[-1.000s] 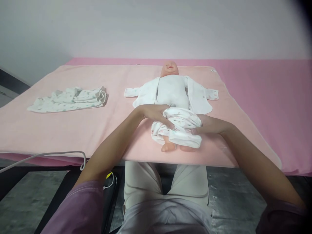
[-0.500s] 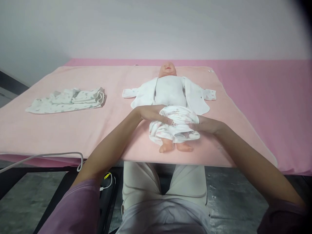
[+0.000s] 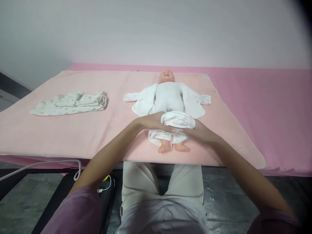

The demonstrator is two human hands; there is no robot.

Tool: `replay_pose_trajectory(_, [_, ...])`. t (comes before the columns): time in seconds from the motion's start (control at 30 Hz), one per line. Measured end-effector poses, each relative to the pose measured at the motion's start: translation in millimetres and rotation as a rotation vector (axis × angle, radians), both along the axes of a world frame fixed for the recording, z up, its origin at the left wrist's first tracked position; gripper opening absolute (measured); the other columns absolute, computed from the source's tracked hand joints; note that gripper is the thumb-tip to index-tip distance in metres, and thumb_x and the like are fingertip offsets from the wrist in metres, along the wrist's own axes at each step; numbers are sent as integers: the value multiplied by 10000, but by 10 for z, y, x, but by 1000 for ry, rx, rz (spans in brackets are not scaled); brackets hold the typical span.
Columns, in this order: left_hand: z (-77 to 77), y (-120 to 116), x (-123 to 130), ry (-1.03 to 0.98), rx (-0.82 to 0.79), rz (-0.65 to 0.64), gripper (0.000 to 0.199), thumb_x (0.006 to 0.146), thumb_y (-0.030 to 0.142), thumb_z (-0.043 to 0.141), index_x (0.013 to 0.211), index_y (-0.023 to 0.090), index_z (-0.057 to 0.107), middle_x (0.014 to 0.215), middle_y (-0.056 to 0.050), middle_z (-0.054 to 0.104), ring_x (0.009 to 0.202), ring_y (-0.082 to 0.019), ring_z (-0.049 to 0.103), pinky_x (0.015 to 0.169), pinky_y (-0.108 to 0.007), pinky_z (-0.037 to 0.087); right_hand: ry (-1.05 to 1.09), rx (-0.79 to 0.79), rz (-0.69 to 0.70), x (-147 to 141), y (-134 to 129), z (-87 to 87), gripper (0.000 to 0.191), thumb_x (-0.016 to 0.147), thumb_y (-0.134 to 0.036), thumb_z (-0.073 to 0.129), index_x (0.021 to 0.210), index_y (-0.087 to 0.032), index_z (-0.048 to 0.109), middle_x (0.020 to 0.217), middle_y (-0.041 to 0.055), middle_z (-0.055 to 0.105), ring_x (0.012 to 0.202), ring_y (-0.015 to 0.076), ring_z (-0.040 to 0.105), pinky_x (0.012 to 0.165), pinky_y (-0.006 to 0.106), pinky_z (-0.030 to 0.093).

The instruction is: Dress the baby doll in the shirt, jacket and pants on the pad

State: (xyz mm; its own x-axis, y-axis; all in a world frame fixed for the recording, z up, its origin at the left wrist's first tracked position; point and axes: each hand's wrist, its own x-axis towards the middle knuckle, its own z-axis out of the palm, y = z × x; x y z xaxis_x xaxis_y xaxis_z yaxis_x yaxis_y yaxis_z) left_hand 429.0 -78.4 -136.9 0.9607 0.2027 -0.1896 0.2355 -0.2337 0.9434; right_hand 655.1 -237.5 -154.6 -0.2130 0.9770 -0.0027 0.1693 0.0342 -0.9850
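A baby doll lies on its back on a peach blanket, its head toward the wall. An open white jacket is spread out around its torso, with sleeves to both sides. White printed pants are bunched around the doll's legs, and its bare feet stick out below. My left hand grips the left side of the pants, thumb over the cloth. On the right side, my right hand holds them too. The two thumbs nearly meet at the middle. Fingers behind the cloth are hidden.
Folded patterned clothing lies on the blanket at the left. A pink sheet extends under the blanket to the right. A white cable hangs by the front left edge, above a black case.
My right hand has moved inward, bringing the thumbs closer together. The pants are gathered narrower at the top. The whole view has shifted slightly.
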Motion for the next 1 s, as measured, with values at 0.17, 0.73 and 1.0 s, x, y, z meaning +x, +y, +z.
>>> replay_pose_trajectory(0.17, [-24, -257, -6, 54, 208, 140, 437, 1000, 557, 713, 1226, 187, 770, 1197, -82, 810, 1149, -310, 747, 984, -414, 582, -258, 127, -524, -388, -307, -58, 261, 970, -437, 758, 1127, -228, 763, 1096, 93, 815, 1042, 348, 728, 940, 470, 609])
replay_pose_trajectory(0.73, [-6, -656, 172, 174, 883, -206, 571, 988, 273, 528, 1534, 351, 676, 1179, -52, 837, 1062, -301, 679, 1166, -482, 242, -506, 187, -1058, -1274, -998, -748, 229, 882, -338, 655, 1084, -234, 667, 1078, 135, 763, 1154, 382, 653, 1082, 509, 500])
replay_pose_trajectory(1.0, [-86, -581, 114, 103, 785, -127, 410, 948, 345, 592, 1346, 279, 668, 1241, -45, 802, 1185, -307, 623, 1214, -459, 240, -427, 63, -1030, -1220, -1033, -706, 200, 871, -365, 620, 1034, -257, 577, 971, 78, 730, 892, 308, 635, 826, 386, 467])
